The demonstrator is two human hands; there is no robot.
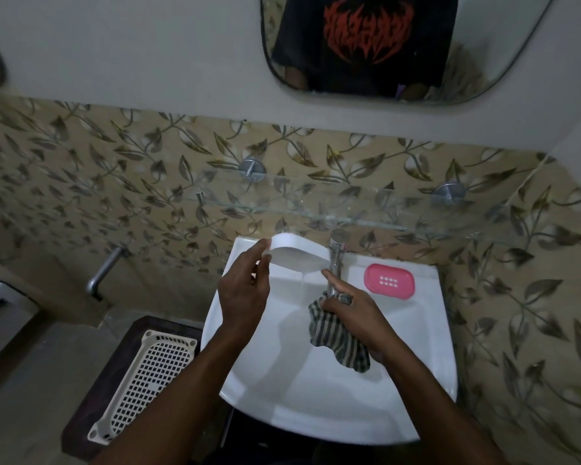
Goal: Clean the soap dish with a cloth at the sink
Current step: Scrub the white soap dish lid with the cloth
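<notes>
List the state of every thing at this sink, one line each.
Left hand: pinches one end of the white soap dish tray.
White soap dish tray: held above the sink, beside the tap.
Pink insert: flat on the sink rim, untouched.
Right hand: grips the striped cloth, fingers at the tap.
Striped cloth: bunched, hanging over the basin.
Tap: cannot tell whether it runs.

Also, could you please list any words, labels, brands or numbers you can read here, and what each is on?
T-shirt reflected in the mirror: red jagged lettering, too stylised and mirrored to read.
Pink soap tray: only a grid of holes, no text.
White soap dish, striped cloth, tap, basket: no text visible.
</notes>
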